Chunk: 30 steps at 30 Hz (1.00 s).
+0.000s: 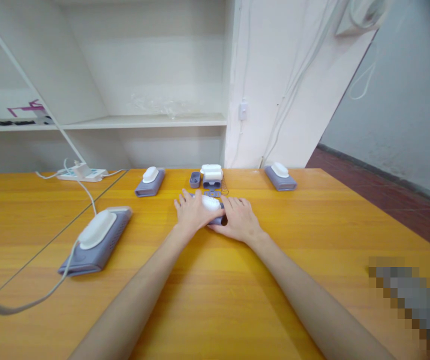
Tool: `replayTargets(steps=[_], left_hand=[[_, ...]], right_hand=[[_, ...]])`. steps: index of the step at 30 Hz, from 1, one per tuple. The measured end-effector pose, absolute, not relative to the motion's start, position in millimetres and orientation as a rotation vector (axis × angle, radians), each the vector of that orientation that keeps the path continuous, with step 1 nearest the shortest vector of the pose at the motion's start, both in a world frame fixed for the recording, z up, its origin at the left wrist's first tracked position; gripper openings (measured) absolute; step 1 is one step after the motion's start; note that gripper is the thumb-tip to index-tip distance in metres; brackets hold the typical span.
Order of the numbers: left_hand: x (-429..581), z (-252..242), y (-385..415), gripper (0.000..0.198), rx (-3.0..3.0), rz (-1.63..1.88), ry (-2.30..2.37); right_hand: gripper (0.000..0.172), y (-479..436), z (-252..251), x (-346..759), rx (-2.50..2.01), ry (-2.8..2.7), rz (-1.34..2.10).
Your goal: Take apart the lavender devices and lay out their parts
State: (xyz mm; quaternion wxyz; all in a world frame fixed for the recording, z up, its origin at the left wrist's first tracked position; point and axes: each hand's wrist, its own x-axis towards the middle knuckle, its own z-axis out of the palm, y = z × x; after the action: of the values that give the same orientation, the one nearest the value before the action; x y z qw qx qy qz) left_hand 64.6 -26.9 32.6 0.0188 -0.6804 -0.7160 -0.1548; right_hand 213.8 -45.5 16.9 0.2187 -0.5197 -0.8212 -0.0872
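Device [210, 203] in purple-grey and white, right at the centre of the frame, and two hands are on it! Left hand [193, 214] comes over its left end, fingers partly fanned, thumb laid across the near side; right hand [240, 218] curls round the right end, half closed, fingers over the top, thumb low along the near edge. Both have hold of it, just above or on the wooden worktop [215, 295]; which one, I can't tell. Just beyond, upper centre: a small grey tray [194, 180], a white-topped part [212, 173], a flat grey piece [212, 193] and a wire coil [225, 188]. Out left, a larger-looking corded unit [98, 235] lies at a slant, with a power strip [92, 175] behind it.
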Motion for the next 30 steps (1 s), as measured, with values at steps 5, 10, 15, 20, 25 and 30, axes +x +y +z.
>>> replayTargets(steps=[5, 10, 15, 20, 25, 30], left_hand=[[67.9, 32.4, -26.9, 0.076, -2.128, -0.463, -2.202], [73.7, 31.5, -29.4, 0.071, -2.075, -0.521, -2.163], [70.1, 33.2, -27.4, 0.068, -2.114, -0.519, -2.141], [70.7, 31.6, -26.9, 0.069, -2.059, -0.546, -2.151], [71.7, 31.0, -26.1, 0.068, -2.038, -0.598, -2.118], [69.5, 35.3, -26.2, 0.059, -2.039, -0.721, -1.968]], right_hand=[[0.074, -46.4, 17.7, 213.3, -1.44, -2.303, -0.241], [0.061, -45.7, 18.2, 215.0, -1.421, -2.327, -0.257], [0.055, -49.0, 19.4, 213.4, -1.403, -2.328, -0.251], [0.058, -49.4, 19.1, 213.3, -1.421, -2.32, -0.263], [0.071, -46.5, 17.5, 215.5, -1.424, -2.321, -0.271], [0.081, -45.2, 14.9, 216.0, -1.422, -2.319, -0.297]])
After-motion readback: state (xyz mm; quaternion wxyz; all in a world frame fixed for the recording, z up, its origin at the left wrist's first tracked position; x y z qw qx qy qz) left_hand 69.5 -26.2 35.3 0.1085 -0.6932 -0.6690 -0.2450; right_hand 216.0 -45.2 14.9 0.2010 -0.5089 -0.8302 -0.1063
